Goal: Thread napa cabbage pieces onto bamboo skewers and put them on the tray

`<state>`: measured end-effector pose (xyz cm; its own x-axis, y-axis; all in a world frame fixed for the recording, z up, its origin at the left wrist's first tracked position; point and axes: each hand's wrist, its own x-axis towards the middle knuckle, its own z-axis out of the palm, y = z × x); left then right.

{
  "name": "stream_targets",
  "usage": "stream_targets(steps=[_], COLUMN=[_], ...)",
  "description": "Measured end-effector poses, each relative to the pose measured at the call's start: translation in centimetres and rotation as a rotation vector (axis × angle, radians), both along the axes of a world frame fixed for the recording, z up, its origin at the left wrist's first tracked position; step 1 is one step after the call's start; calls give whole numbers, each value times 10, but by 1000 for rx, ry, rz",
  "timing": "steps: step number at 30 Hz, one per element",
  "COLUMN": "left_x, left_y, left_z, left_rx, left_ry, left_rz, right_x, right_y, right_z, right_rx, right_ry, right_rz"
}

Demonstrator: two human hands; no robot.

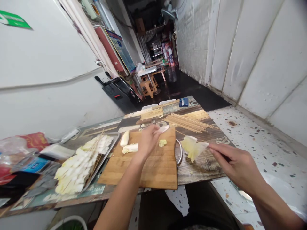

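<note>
My right hand (236,161), at the right edge of the table, pinches the pale end of some yellow-white cabbage leaf pieces (192,147). A thin stick shows beside these pieces; I cannot tell whether it pierces them. Over the wooden cutting board (158,172), my left hand (150,137) has its fingers closed on a white cabbage piece (164,128). A yellow leaf scrap (162,142) lies on the board below it. Two pale cabbage chunks, one upright (124,138) and one lying flat (130,148), rest at the board's left.
Left of the board, a metal tray (114,140) bears many skewered cabbage pieces (79,163). Loose bamboo skewers (189,123) lie beyond the board, near a knife (144,121) and a blue packet (184,102). Plastic bags (16,153) crowd the table's left end.
</note>
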<state>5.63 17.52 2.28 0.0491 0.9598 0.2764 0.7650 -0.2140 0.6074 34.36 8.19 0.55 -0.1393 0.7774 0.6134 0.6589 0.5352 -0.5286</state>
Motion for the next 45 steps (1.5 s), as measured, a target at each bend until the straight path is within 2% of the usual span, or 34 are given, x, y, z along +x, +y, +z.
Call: stream_targets(steps=[5,8,12,25,33,45], left_x=[-11,-12,-12,-10,-6,-5], left_y=[-47,-62,-72,-77,-75,-76], left_z=[20,24,27,30,30,28], left_rx=[-197,-279,-368,-383,-370,-371], left_ry=[-781,-1011,-1198,-1322,-1316,-1313], left_rz=[59,89,131,147,175,139], right_x=[-13,-22,-31,-33,-34,-32], right_y=[-2,-2,-4,-5,-4,-5], right_z=[5,8,12,8,8,7], right_rx=[47,67,56,46,87,63], right_ry=[-43,-40,-76,-138,-113,-119], right_rz=[89,146,183,215,200,198])
